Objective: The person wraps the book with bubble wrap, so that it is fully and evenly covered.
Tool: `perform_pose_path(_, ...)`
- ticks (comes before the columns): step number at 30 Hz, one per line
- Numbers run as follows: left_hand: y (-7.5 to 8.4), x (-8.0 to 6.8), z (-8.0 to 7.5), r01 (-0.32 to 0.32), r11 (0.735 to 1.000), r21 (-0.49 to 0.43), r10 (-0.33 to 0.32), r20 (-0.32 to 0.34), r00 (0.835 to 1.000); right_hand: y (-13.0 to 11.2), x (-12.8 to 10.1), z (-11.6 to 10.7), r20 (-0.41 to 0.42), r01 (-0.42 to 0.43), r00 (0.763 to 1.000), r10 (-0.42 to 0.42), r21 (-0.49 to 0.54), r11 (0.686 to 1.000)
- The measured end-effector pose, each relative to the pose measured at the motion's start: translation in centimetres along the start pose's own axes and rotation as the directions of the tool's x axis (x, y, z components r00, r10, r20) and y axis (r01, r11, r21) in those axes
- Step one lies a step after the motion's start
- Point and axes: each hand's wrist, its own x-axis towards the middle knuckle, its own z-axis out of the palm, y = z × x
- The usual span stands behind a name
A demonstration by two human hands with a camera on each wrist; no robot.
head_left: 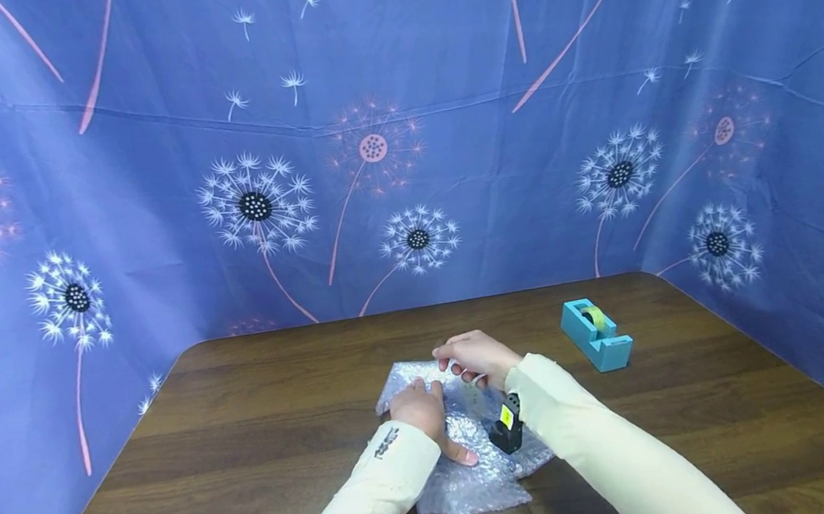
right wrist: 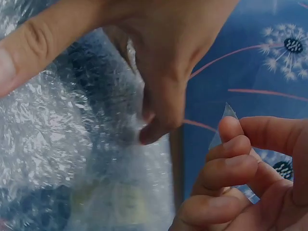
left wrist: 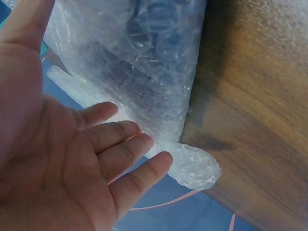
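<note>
A sheet of bubble wrap (head_left: 474, 487) lies folded on the table, bunched around something whose kind I cannot tell; dark and yellowish patches show through it in the right wrist view. My left hand (head_left: 423, 413) rests on the wrap, thumb stretched out to the side and fingers loosely extended, as the left wrist view also shows beside the wrap (left wrist: 144, 62). Above the far part of the wrap, my right hand (head_left: 477, 357) pinches a small clear piece of tape (right wrist: 228, 112) between thumb and fingertips. The tape's jagged end sticks up past the fingers.
A turquoise tape dispenser (head_left: 607, 354) with a yellowish roll (head_left: 594, 318) stands on the brown wooden table (head_left: 250, 441), right of the hands. Blue cloth (head_left: 496, 198) printed with dandelions hangs behind the table and along its sides. A black wrist camera (head_left: 506, 431) sits at the right wrist.
</note>
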Motion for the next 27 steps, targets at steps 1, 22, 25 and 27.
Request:
perform_pose_path(1, 0.0, 0.0, 0.0, 0.005, 1.0, 0.004, -0.005, 0.001, 1.0, 0.1, 0.1, 0.1, -0.002, -0.007, 1.0, 0.007, 0.0, 1.0)
perform_pose_path(22, 0.2, -0.1, -0.1, 0.001, 1.0, -0.002, -0.001, -0.035, 0.999, 2.6, 0.6, 0.4, -0.021, -0.175, 0.984, 0.174, -0.083, 0.981)
perform_pose_path(25, 0.1, -0.1, -0.2, 0.0, 1.0, -0.003, 0.0, -0.012, 1.0, 2.7, 0.4, 0.3, -0.024, -0.193, 0.981, 0.192, -0.075, 0.978)
perform_pose_path(27, 0.1, -0.1, -0.3, 0.001, 1.0, -0.006, -0.001, -0.007, 1.0, 2.7, 0.2, 0.3, -0.023, -0.2, 0.98, 0.198, -0.072, 0.977)
